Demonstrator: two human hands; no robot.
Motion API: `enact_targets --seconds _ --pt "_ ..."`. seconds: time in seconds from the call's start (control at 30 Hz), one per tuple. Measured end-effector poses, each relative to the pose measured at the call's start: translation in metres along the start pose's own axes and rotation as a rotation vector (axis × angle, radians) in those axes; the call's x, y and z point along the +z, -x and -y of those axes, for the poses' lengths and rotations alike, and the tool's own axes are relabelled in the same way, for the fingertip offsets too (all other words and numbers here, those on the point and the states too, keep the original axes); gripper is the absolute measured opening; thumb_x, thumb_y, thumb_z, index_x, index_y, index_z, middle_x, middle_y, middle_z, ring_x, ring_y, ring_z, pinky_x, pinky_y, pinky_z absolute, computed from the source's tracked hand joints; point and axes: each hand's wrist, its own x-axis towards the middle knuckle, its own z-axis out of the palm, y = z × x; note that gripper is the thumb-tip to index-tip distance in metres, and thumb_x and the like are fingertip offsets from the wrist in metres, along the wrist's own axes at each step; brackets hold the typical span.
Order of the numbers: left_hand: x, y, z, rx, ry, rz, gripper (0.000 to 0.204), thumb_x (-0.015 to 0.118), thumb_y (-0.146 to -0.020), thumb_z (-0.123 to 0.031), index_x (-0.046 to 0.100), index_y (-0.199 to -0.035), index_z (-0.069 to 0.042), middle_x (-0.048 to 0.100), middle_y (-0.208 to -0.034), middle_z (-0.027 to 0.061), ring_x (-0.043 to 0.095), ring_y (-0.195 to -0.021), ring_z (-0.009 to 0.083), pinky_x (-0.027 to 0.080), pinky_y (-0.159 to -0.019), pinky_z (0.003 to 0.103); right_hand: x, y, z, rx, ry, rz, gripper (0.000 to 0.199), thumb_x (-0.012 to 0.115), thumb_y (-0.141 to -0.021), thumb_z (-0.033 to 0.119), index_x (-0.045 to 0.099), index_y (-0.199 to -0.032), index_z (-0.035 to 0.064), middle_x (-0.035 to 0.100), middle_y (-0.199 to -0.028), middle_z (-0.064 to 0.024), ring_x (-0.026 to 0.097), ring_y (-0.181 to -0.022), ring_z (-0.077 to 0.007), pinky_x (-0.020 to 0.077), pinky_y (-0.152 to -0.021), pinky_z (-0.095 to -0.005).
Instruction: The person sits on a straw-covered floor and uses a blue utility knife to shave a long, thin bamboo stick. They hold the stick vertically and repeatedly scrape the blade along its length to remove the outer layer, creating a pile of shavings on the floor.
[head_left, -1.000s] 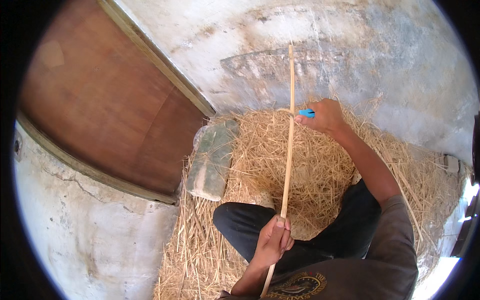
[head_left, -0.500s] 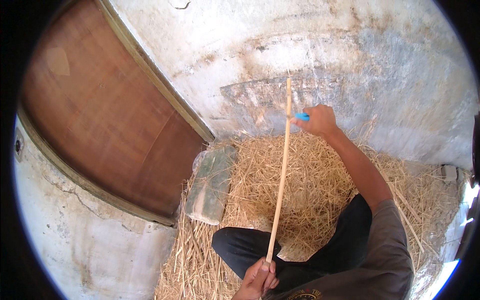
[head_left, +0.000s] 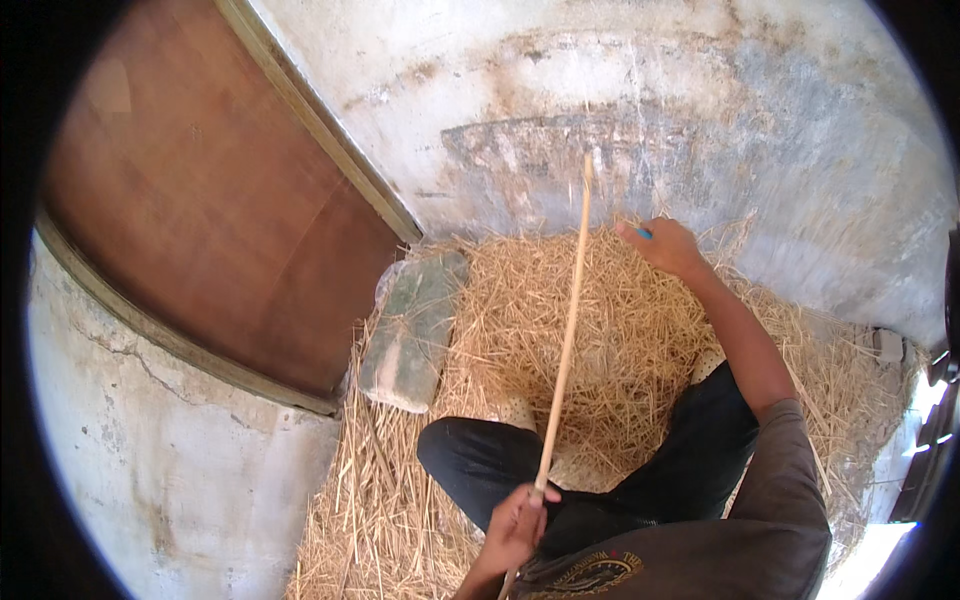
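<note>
Head cam has the person sitting cross-legged in a big spread of straw [head_left: 630,340], both hands busy. Left hand [head_left: 518,520] is wrapped around a long pale stick [head_left: 570,335] down near the lap, thumb on top, and a bit of it pokes out below the fist too. From there the stick runs up and slightly right, past the knees, its far tip showing against the stained wall [head_left: 700,80].

Right hand [head_left: 662,245] is out at arm's length, curled shut around some blue thing [head_left: 644,234]. Only a small bit peeks out of the fist, so can't tell what it is. That hand is near the stick's upper part, just right of it, with a gap between.

Around all that: a greenish slab [head_left: 412,330] lies on the straw to the left, near the corner of a brown door [head_left: 200,200]. Off right, a small grey block [head_left: 888,345] sits by the wall. Dark trousers [head_left: 470,455], brownish shirt [head_left: 770,490].
</note>
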Motion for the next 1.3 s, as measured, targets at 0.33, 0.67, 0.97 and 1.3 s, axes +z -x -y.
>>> enact_targets --seconds 0.33,0.67,0.97,1.3 --pt "0.004 -0.007 -0.005 0.063 0.036 0.056 0.025 0.037 -0.103 -0.020 0.052 -0.107 0.000 0.036 -0.053 -0.0060 0.030 -0.045 0.0012 0.024 -0.043 0.019 -0.016 0.017 0.048 -0.242 -0.852 -0.337 0.030 0.068 -0.087 0.035 0.063 -0.084 0.0054 0.045 -0.058 0.0058 0.036 -0.052 -0.0041 0.0273 -0.047 -0.0236" --pt "0.027 0.002 0.002 0.028 -0.039 0.073 0.025 0.040 -0.103 -0.021 0.053 -0.106 0.000 0.036 -0.057 -0.0072 0.029 -0.048 0.0011 0.023 -0.044 0.020 0.014 -0.030 0.013 -0.151 -0.602 -0.620 0.033 0.065 -0.088 0.034 0.061 -0.076 0.0033 0.048 -0.058 0.0008 0.041 -0.051 -0.0090 0.0318 -0.047 -0.0288" --pt "0.028 0.003 0.010 0.003 0.004 0.116 0.023 0.038 -0.103 -0.018 0.051 -0.104 0.000 0.034 -0.055 -0.0079 0.028 -0.047 0.0000 0.022 -0.043 0.019 0.011 -0.046 -0.009 0.188 -1.274 -0.429 0.030 0.061 -0.092 0.028 0.050 -0.072 0.0088 0.041 -0.054 0.0023 0.035 -0.041 -0.0093 0.0294 -0.040 -0.0293" --pt "0.021 -0.006 0.005 0.057 0.021 -0.006 0.026 0.038 -0.103 -0.021 0.054 -0.104 0.000 0.037 -0.052 -0.0064 0.031 -0.044 0.0008 0.024 -0.042 0.019 0.001 -0.039 -0.159 0.089 0.137 0.036 0.046 0.064 -0.086 0.047 0.054 -0.067 0.0059 0.052 -0.059 -0.0047 0.048 -0.048 -0.0168 0.0370 -0.046 -0.0369"
